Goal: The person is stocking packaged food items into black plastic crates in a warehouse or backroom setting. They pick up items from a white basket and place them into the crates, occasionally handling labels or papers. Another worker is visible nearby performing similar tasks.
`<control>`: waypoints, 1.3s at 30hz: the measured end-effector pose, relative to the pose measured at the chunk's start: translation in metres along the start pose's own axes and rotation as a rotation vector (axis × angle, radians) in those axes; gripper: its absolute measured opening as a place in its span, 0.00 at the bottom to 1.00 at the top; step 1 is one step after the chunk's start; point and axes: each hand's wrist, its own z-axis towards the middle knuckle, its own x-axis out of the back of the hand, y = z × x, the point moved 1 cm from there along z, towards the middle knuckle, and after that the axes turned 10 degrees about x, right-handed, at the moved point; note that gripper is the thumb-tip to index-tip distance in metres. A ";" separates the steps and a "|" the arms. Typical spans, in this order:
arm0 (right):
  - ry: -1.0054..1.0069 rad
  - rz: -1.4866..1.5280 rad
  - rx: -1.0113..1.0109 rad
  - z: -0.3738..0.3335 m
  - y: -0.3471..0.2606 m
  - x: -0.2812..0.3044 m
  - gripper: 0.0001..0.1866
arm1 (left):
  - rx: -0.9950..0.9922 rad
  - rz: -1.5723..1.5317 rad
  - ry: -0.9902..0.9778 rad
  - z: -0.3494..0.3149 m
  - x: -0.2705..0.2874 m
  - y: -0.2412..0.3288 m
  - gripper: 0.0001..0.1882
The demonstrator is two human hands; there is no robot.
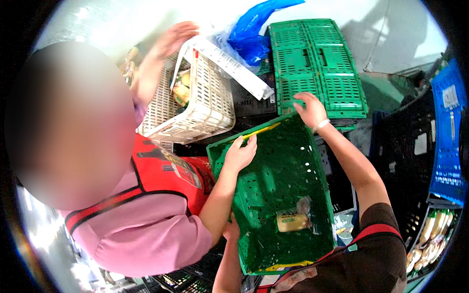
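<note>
A green plastic crate [273, 190] with yellow handles is directly before me. One packaged yellowish item [292, 222] in clear wrap lies on its bottom. My left hand [232, 230] grips the crate's left side, its fingers partly hidden by the wall. At the crate's far right corner is my right hand [311, 111], thumb and fingers apart, holding nothing I can see. A co-worker in a pink shirt and red apron has one hand [241, 153] at the far yellow handle, the other hand [178, 38] above a white basket [210, 102].
Yellowish packs [181, 90] sit in the white basket, with a long white printed strip [234, 68] across its corner. Beyond are a blue plastic bag [251, 36] and folded green crates [317, 68]. Black crates [403, 146], a blue crate [447, 132] and more packs [432, 234] stand right.
</note>
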 end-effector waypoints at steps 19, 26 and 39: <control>-0.319 0.203 -0.408 0.168 0.090 -0.240 0.36 | 0.284 0.063 -0.040 -0.009 0.012 0.020 0.23; -0.199 0.075 -0.212 0.169 0.103 -0.278 0.35 | 0.304 0.036 -0.020 -0.011 0.015 0.023 0.22; -0.098 0.504 -0.235 0.182 0.092 -0.201 0.13 | 0.300 0.060 0.000 -0.010 0.012 0.022 0.21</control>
